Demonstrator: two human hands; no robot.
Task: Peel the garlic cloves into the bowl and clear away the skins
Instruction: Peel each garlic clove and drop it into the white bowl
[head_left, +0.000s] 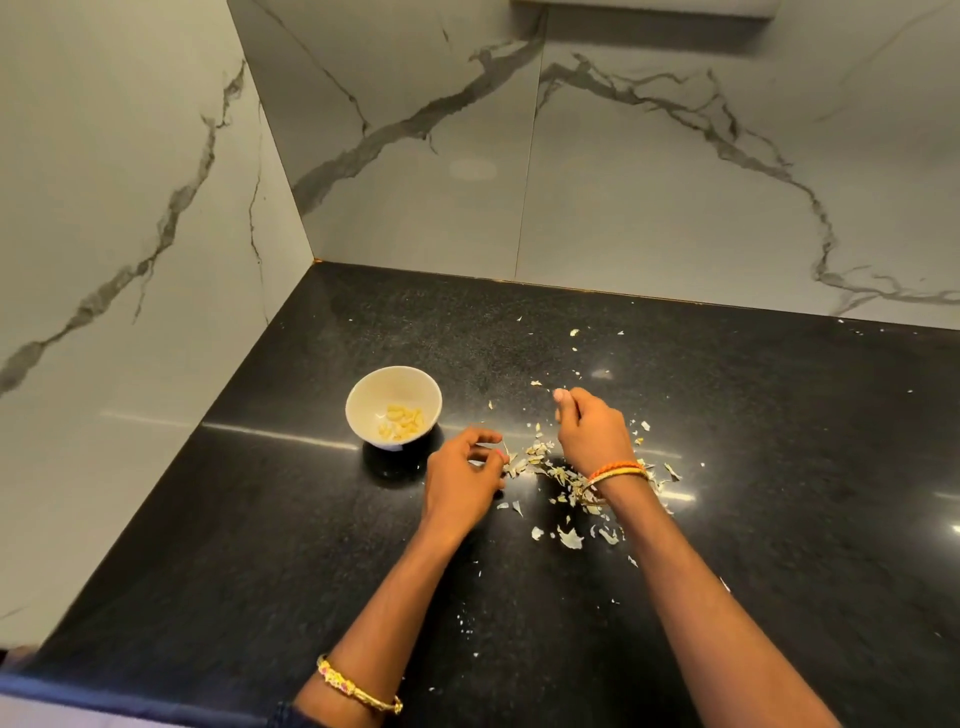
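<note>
Garlic skins (540, 462) strewn on black counter (260, 519), marble walls, both hands loosely curled, grasping nothing visible

The bowl (393, 406) stood on the desk (727, 415), left of the middle, with the peeled garlic cloves (401, 419) lying in it. Just right of the bowl and a little nearer was the left hand (464, 476). The right hand (592, 431) was right of that one, slightly farther back. The skins (540, 465) lay scattered on the desk between and under the two hands, spreading to the near and far right. Walls (623, 208) rose behind the desk and on its left.
</note>
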